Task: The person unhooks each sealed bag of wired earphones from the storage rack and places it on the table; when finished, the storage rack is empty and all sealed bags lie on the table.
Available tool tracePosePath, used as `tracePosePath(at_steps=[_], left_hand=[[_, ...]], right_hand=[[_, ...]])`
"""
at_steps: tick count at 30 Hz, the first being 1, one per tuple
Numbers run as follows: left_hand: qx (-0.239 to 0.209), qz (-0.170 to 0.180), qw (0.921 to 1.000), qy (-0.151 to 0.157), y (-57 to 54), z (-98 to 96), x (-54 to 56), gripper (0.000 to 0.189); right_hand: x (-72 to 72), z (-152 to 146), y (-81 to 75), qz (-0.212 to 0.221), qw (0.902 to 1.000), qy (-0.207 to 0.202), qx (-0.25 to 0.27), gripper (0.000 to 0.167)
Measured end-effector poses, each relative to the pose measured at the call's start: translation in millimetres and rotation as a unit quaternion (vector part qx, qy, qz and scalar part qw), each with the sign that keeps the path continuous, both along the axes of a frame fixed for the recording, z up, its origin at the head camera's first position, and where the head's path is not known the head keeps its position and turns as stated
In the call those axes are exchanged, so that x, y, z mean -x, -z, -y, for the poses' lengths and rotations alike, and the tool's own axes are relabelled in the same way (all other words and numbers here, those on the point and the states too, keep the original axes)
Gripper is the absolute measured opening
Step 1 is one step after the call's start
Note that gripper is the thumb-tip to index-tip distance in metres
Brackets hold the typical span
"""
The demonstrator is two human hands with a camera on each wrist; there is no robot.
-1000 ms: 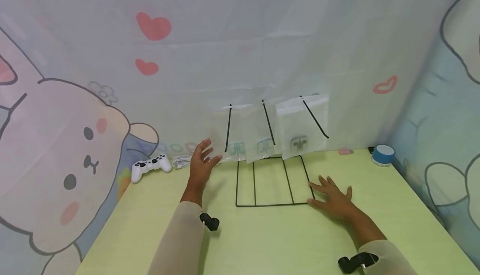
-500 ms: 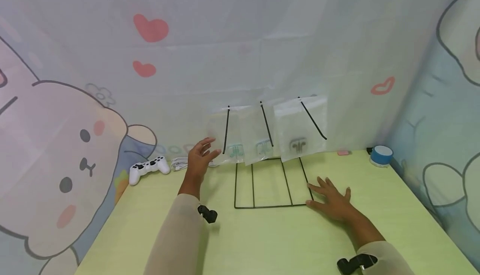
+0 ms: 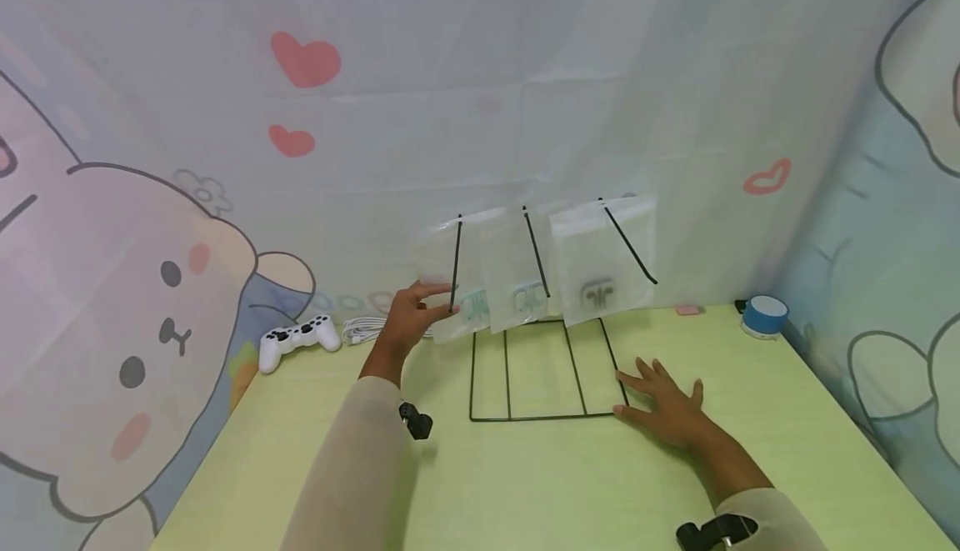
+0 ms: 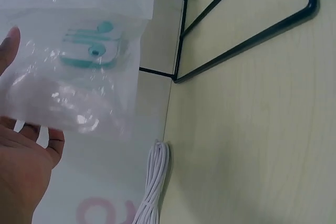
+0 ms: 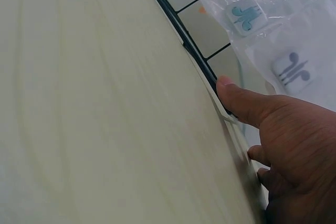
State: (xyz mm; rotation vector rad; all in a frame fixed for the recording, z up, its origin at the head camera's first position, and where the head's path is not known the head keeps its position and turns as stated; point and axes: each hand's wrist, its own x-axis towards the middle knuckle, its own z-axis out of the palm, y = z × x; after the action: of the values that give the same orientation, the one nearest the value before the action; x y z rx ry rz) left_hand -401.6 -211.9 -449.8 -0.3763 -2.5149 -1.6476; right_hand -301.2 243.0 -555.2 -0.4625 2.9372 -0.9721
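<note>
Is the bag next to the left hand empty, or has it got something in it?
Something's inside: the bag by the left hand is see-through, and a teal-and-white earphone case shows through its plastic.

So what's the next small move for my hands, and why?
Perhaps have your left hand bring its thumb and fingers together on the leftmost flat, translucent plastic bag: the thumb lies in front of it, the fingers behind. Your right hand touches the rectangular black wire base, so that should stay steady.
</note>
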Motion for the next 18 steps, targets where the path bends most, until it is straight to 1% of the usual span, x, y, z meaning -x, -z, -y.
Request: tracePosePath(at_steps=[2, 6, 8, 11, 13, 18], left_hand=[[0.0, 0.002, 1.0, -0.002, 0.5, -2.9, 0.4, 0.046], [-0.02, -0.005, 0.9998, -0.001, 3.0, -7.4, 0.2, 0.045], [-0.033, -0.01, 0.9994, 0.011, 4.0, -9.2, 0.2, 0.047], [-0.038, -0.018, 0.9988, 0.025, 4.3, -11.1, -0.4, 0.049], [-0.033, -0.024, 0.9988, 0.028, 4.2, -12.1, -1.5, 0.052], [-0.003, -0.037, 0.9991, 0.022, 4.8, -13.0, -6.7, 0.054]], right_hand=[[0.0, 0, -0.2, 0.0, 1.0, -0.002, 0.003, 0.072], [0.7, -1, 1.5, 0.005, 0.9999, -0.003, 0.009, 0.072], [0.9, -1, 1.8, 0.005, 0.9999, -0.004, 0.01, 0.073], [1.4, -1, 1.8, 0.005, 0.9999, -0.004, 0.013, 0.073], [1.3, -1, 1.4, 0.003, 0.9999, -0.005, 0.013, 0.073], [1.6, -2, 2.4, 0.004, 0.9999, -0.005, 0.011, 0.073]])
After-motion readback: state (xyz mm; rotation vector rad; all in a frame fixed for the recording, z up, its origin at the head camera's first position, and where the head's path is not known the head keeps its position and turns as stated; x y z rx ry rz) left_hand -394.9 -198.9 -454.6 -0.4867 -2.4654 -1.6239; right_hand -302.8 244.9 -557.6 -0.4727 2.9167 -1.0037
